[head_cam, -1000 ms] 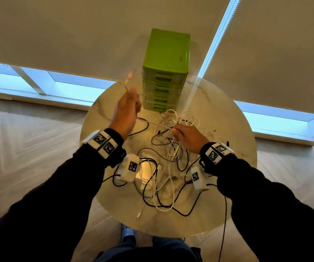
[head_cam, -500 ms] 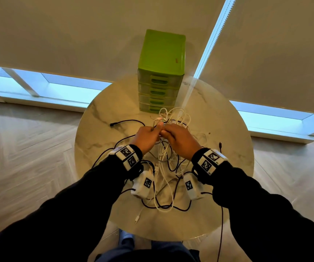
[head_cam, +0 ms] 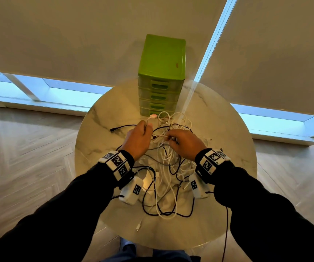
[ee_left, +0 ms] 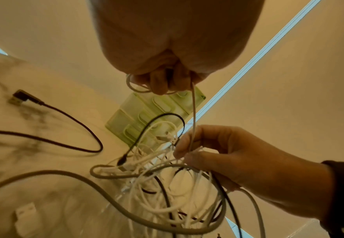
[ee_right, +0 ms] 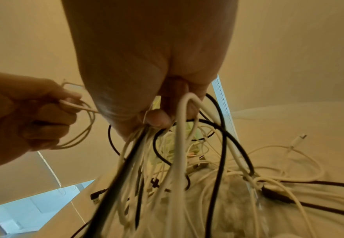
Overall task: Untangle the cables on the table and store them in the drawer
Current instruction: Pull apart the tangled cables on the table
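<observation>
- Landmark: green drawer unit (head_cam: 162, 76) at the far edge of the round counter (head_cam: 103, 133); all its drawers look closed.
- Cable tangle (head_cam: 168, 167), a mix of white, black and grey leads, lies on the counter just in front of the drawer unit and runs back toward me.
- My left hand (head_cam: 138, 140) is in front of the drawer unit, slightly left of it. Grip closed round a thin pale cable (ee_left: 193, 109) gathered into small loops; its plug end (head_cam: 153, 116) sticks out toward the unit's base.
- My right hand (head_cam: 185, 142) is just right of the left hand, on top of the tangle. Grip pinched on a bunch of strands, white and black both, lifted off the counter.
- The thin pale cable runs from the left grip across to the right-hand fingers (ee_left: 189, 145), so it looks still caught in the bunch.
- One black lead with an angled plug (head_cam: 113, 129) lies free on the counter, left of the drawer unit.
- Step, my read: untangling, first cable being worked free. Nothing stored yet.
- Next, I think: right grip pins the bunch, left draws the pale cable out, winds it, then a drawer needs opening.
- Risk guess: pulling hard tightens a knot or drags the heap.
</observation>
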Available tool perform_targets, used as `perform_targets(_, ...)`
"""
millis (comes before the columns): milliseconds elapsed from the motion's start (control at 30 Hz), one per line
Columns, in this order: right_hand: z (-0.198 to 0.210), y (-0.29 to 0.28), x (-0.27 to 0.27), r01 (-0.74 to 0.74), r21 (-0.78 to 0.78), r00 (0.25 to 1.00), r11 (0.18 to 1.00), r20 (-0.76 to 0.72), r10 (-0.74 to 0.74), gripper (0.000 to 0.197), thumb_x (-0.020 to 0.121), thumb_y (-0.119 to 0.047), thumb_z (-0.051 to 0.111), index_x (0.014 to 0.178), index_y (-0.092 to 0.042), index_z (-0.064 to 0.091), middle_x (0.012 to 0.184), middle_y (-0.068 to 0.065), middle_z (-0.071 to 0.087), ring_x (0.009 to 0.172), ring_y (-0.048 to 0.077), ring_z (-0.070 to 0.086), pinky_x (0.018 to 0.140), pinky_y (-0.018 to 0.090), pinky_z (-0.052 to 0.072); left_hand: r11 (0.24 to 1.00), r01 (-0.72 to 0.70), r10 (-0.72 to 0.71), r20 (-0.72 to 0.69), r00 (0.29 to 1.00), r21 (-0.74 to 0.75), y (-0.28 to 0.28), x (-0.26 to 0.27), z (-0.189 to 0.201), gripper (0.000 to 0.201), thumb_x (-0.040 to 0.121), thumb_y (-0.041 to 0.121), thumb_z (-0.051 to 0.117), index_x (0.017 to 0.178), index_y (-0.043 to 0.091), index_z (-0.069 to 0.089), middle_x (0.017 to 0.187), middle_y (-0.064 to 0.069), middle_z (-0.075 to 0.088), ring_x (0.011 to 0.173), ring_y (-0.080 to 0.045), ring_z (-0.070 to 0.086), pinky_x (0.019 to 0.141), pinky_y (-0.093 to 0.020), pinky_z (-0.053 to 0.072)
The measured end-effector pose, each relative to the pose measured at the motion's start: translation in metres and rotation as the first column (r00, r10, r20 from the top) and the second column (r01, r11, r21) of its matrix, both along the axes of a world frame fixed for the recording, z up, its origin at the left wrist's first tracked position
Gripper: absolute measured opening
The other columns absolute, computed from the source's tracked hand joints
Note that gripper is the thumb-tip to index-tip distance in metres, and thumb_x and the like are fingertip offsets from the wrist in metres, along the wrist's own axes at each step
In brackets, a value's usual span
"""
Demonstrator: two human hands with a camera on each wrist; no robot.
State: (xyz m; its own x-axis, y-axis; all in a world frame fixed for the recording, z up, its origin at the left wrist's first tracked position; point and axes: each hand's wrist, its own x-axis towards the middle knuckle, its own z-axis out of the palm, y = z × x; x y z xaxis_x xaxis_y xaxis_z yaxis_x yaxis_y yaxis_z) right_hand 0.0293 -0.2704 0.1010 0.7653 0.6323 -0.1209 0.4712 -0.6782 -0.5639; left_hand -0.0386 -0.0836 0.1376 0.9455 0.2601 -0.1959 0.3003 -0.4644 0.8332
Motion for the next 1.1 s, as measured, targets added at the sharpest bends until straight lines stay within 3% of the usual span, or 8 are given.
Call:
perform_targets(300, 0.006, -0.030, 0.011, 0.080, -0.196, 0.995, 0.977, -0.036, -0.089, 0.033, 0.093, -0.023, 0.055, 0.123, -0.033, 0.066, 0.120, -0.002, 0.069, 0.109, 0.022, 0.063, 0.092, 0.036, 0.051, 0.986, -0.161, 0.163, 0.042, 0.986, -0.037, 0.043, 0.006, 0.003, 0.035, 0.107, 0.035, 0.035, 0.095, 0.008, 0.053, 0.092, -0.017, 0.058, 0.085, -0.029, 0.051, 0.081, -0.040, 0.042)
perform_targets(367, 0.007, -0.016, 0.005, 0.000, -0.198, 0.998, 0.980, -0.063, -0.013, 0.030, 0.097, -0.030, 0.052, 0.124, -0.031, 0.066, 0.124, -0.002, 0.067, 0.110, 0.020, 0.062, 0.090, 0.033, 0.049, 0.989, -0.108, 0.115, 0.068, 0.991, -0.100, 0.027, 0.007, 0.008, 0.035, 0.108, 0.035, 0.033, 0.102, 0.008, 0.056, 0.098, -0.017, 0.061, 0.086, -0.020, 0.056, 0.084, -0.026, 0.045)
perform_targets(433, 0.008, 0.003, -0.006, -0.038, -0.144, 0.997, 0.989, -0.075, 0.027, 0.031, 0.098, -0.042, 0.050, 0.121, -0.028, 0.066, 0.120, -0.001, 0.066, 0.107, 0.019, 0.061, 0.089, 0.034, 0.050, 0.985, -0.028, 0.047, 0.107, 0.993, -0.172, 0.010, 0.009, 0.015, 0.034, 0.110, 0.030, 0.031, 0.109, 0.009, 0.057, 0.097, -0.005, 0.062, 0.080, 0.007, 0.053, 0.071, -0.001, 0.037)
perform_targets(467, 0.008, 0.012, -0.012, -0.025, -0.113, 0.998, 0.993, -0.061, 0.019, 0.034, 0.098, -0.047, 0.050, 0.118, -0.024, 0.066, 0.115, 0.000, 0.066, 0.103, 0.019, 0.061, 0.087, 0.035, 0.050, 0.980, 0.016, 0.007, 0.115, 0.993, -0.200, 0.003, 0.010, 0.018, 0.032, 0.110, 0.029, 0.030, 0.111, 0.011, 0.056, 0.097, 0.001, 0.064, 0.082, 0.013, 0.054, 0.073, 0.001, 0.036)
perform_targets(600, 0.001, 0.034, -0.026, 0.107, 0.029, 0.989, 0.994, -0.107, -0.104, 0.031, 0.100, -0.039, 0.052, 0.107, -0.009, 0.060, 0.098, 0.008, 0.065, 0.087, 0.023, 0.059, 0.073, 0.033, 0.043, 0.945, 0.134, -0.091, 0.153, 0.984, -0.298, -0.006, 0.016, 0.016, 0.025, 0.110, 0.033, 0.031, 0.101, 0.027, 0.053, 0.087, -0.001, 0.069, 0.087, -0.015, 0.063, 0.091, -0.033, 0.046)
perform_targets(733, -0.010, 0.031, -0.025, 0.084, -0.037, 0.991, 0.996, -0.104, -0.087, 0.031, 0.103, -0.035, 0.046, 0.104, -0.011, 0.065, 0.100, 0.009, 0.063, 0.093, 0.026, 0.058, 0.079, 0.038, 0.044, 0.934, 0.161, -0.095, 0.214, 0.972, -0.317, -0.003, 0.012, 0.022, 0.022, 0.110, 0.022, 0.029, 0.106, 0.016, 0.049, 0.075, 0.004, 0.039, 0.059, 0.005, 0.042, 0.069, -0.019, 0.040)
perform_targets(933, -0.004, -0.002, -0.007, 0.016, -0.259, 0.992, 0.966, -0.120, -0.048, 0.039, 0.102, -0.048, 0.043, 0.115, -0.021, 0.068, 0.114, 0.006, 0.059, 0.104, 0.024, 0.056, 0.090, 0.039, 0.047, 0.934, -0.061, 0.174, 0.302, 0.937, -0.352, 0.042, 0.024, 0.036, 0.025, 0.110, 0.025, 0.031, 0.096, 0.033, 0.049, 0.076, 0.009, 0.041, 0.063, 0.004, 0.043, 0.074, -0.020, 0.042)
perform_targets(1100, 0.011, -0.026, 0.003, 0.236, -0.063, 0.964, 0.970, -0.114, -0.242, 0.019, 0.097, -0.035, 0.058, 0.102, -0.017, 0.062, 0.090, 0.006, 0.068, 0.085, 0.026, 0.063, 0.075, 0.036, 0.047, 0.976, -0.091, 0.147, 0.292, 0.945, -0.196, 0.048, 0.021, 0.033, 0.021, 0.109, 0.024, 0.038, 0.095, 0.011, 0.046, 0.077, 0.003, 0.043, 0.067, -0.001, 0.042, 0.068, -0.009, 0.039)
